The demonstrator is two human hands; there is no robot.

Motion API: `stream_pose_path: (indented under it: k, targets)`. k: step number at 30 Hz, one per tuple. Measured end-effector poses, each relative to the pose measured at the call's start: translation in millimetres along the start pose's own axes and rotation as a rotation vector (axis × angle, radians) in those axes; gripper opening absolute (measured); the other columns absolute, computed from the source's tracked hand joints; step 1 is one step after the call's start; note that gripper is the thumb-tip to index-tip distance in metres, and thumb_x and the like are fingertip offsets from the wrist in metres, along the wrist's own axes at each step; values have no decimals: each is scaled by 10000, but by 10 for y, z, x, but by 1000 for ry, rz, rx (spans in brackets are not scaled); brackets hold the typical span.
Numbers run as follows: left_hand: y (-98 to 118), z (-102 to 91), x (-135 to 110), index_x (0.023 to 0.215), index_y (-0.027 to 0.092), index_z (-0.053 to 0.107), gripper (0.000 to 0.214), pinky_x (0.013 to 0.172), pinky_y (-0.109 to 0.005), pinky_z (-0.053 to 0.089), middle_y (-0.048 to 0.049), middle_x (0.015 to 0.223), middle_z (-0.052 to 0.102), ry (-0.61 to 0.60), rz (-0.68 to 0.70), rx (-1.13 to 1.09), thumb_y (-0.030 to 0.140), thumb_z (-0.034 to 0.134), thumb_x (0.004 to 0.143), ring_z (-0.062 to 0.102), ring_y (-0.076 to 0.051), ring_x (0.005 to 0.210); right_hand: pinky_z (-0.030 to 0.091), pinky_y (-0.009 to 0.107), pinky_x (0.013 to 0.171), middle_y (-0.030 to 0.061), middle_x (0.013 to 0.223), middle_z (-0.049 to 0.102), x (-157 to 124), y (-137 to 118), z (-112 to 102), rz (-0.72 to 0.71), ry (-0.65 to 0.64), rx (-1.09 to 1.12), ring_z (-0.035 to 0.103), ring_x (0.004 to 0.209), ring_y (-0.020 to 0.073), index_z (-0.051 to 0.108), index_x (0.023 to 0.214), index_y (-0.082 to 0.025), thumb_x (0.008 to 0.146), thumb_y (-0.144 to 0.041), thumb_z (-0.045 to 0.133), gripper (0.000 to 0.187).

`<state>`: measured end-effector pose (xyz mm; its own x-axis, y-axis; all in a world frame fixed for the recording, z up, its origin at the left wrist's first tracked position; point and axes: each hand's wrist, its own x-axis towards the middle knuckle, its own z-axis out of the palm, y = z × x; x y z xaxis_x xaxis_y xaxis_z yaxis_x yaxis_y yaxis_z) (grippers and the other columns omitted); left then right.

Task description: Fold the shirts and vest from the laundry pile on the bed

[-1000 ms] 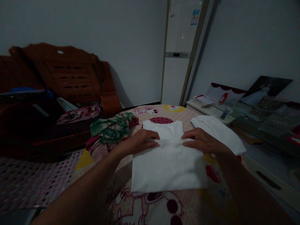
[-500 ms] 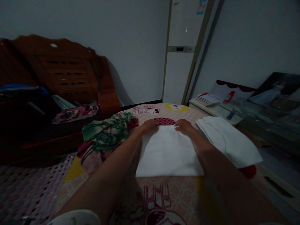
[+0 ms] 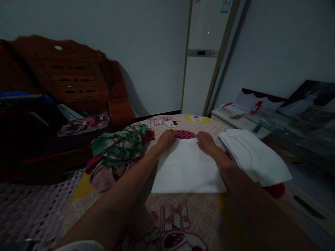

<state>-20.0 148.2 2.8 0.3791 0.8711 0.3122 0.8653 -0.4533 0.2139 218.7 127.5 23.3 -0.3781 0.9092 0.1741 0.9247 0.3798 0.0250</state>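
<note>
A folded white cloth [image 3: 190, 170] lies flat on the patterned tablecloth before me, its straight near edge facing my body. At its far left corner, my left hand [image 3: 166, 140] is closed with the fingers bent over the edge. My right hand [image 3: 206, 142] grips the far right corner, thumb by the edge. What the fingertips do beneath the cloth is hidden. Right of my right forearm sits a stack of folded white cloth [image 3: 255, 157]. A crumpled green plaid cloth [image 3: 121, 144] rests on pinkish fabric [image 3: 102, 177] to the left of my left forearm.
The pink patterned tablecloth [image 3: 180, 209] covers a rounded table. A wooden bench [image 3: 70, 76] with fabric on its seat stands left. Behind is a tall white cabinet-like unit [image 3: 199, 83] with a control panel. Glass shelving [image 3: 293, 129], papers [image 3: 230, 109] and a picture are at right.
Both hands have shifted slightly at the far corners; the right one has moved a little outward, its fingers less tightly bent. The white cloth keeps its place on the table.
</note>
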Motion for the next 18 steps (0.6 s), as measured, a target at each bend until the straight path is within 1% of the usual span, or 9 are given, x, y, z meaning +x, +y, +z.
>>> stream_pose_path:
  k: [1, 2, 3, 5, 8, 10, 12, 16, 18]
  targets:
    - [24, 20, -73, 1197, 164, 613, 331, 1007, -347, 466, -117, 1211, 642, 25, 8, -27, 217, 489, 895, 594, -230, 1144, 338, 422, 1100, 179, 1385, 549, -59, -51, 29, -21, 27, 11, 488, 1290, 284, 590, 1297, -122, 906, -131, 468, 409]
    - [51, 38, -154, 1228, 170, 596, 346, 1018, -353, 463, -113, 1240, 635, 26, 25, -49, 243, 476, 912, 589, -225, 1160, 316, 428, 1121, 180, 1432, 509, -117, -100, 62, -39, 44, 32, 453, 1329, 284, 565, 1329, -117, 920, -155, 457, 425]
    - [79, 59, -238, 1268, 173, 573, 373, 1032, -359, 456, -114, 1283, 621, 1, 54, -62, 284, 472, 927, 578, -225, 1189, 300, 433, 1135, 179, 1469, 471, -172, -145, 100, -52, 46, 58, 420, 1362, 285, 531, 1366, -114, 936, -198, 452, 446]
    - [125, 112, -400, 1360, 175, 511, 463, 1075, -390, 420, -128, 1392, 558, -85, 129, -48, 385, 457, 951, 523, -241, 1279, 282, 446, 1151, 176, 1517, 413, -271, -208, 196, -64, 11, 106, 369, 1405, 291, 457, 1436, -114, 963, -311, 445, 513]
    - [151, 204, -563, 1463, 184, 406, 556, 1141, -467, 320, -145, 1520, 416, -157, 202, 29, 471, 349, 989, 383, -271, 1407, 264, 463, 1161, 150, 1559, 349, -372, -217, 374, -54, -50, 145, 319, 1438, 292, 387, 1492, -141, 987, -426, 390, 580]
    - [149, 244, -604, 1495, 207, 360, 566, 1156, -490, 282, -134, 1550, 369, -167, 205, 58, 481, 282, 1006, 338, -268, 1435, 257, 465, 1163, 126, 1569, 337, -402, -183, 477, -52, -42, 158, 303, 1448, 280, 384, 1499, -173, 996, -450, 358, 575]
    - [148, 247, -610, 1508, 212, 339, 578, 1155, -494, 281, -134, 1556, 357, -179, 210, 60, 491, 254, 1009, 333, -263, 1438, 258, 465, 1160, 111, 1565, 348, -411, -149, 542, -55, -10, 165, 307, 1447, 271, 392, 1496, -201, 995, -464, 353, 567]
    - [141, 172, -610, 1518, 214, 323, 590, 1160, -516, 265, -143, 1581, 299, -127, 184, 67, 500, 287, 1003, 271, -272, 1465, 240, 455, 1169, 106, 1567, 347, -417, -113, 563, -38, 48, 168, 294, 1453, 265, 384, 1502, -208, 995, -483, 354, 578]
    - [115, 124, -610, 1518, 221, 323, 587, 1166, -541, 234, -139, 1591, 274, -128, 146, 82, 497, 304, 1001, 239, -280, 1477, 220, 446, 1178, 113, 1571, 336, -423, -96, 555, -6, 55, 157, 271, 1463, 262, 382, 1503, -193, 996, -491, 349, 590]
